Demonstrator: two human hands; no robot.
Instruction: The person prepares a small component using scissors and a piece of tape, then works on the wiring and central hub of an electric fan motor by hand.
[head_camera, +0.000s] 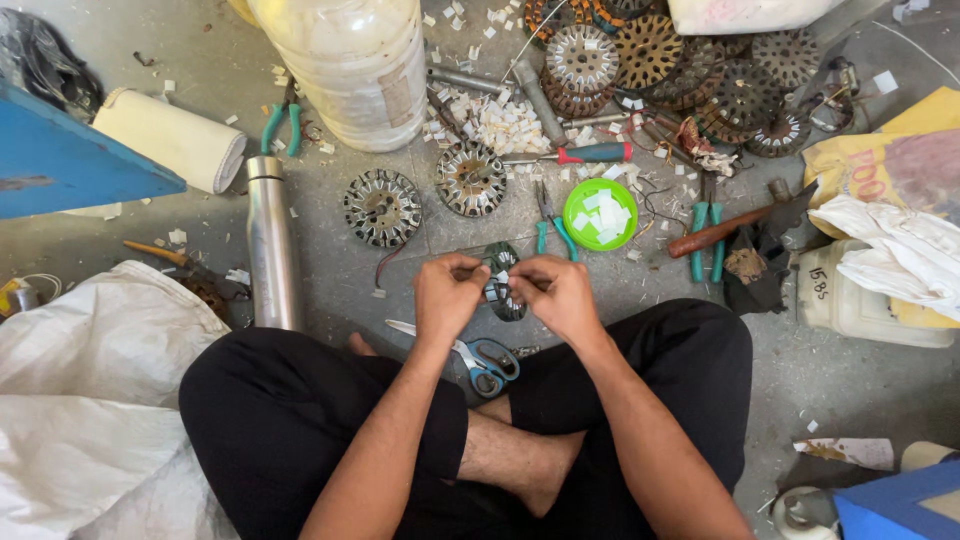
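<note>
A grey concrete floor (850, 380), strewn with small white paper scraps, carries everything here, and the person sits cross-legged on it in black trousers. Nearest, just beyond the crossed legs, lie blue-handled scissors (482, 360) on the floor. Above them the left hand (447, 295) and right hand (556, 293) meet close together, each grip pinched with fingertips on a round metal stator (502, 283) held up between them, standing on edge over the floor; a small white slip seems to sit between the fingers, though it is too small to tell for sure. To the left a steel bottle (273, 240) lies along the floor beside a white sack (90, 380). Just past the hands are teal-handled pliers (551, 225) and a green lid (600, 213) filled with white slips. Two more loose stators (383, 207) lie flat beyond, near a red-and-blue screwdriver (590, 153). Farther off stands a large clear plastic jar (350, 65), and at the top right a heap of rusty stators (690, 75).
</note>
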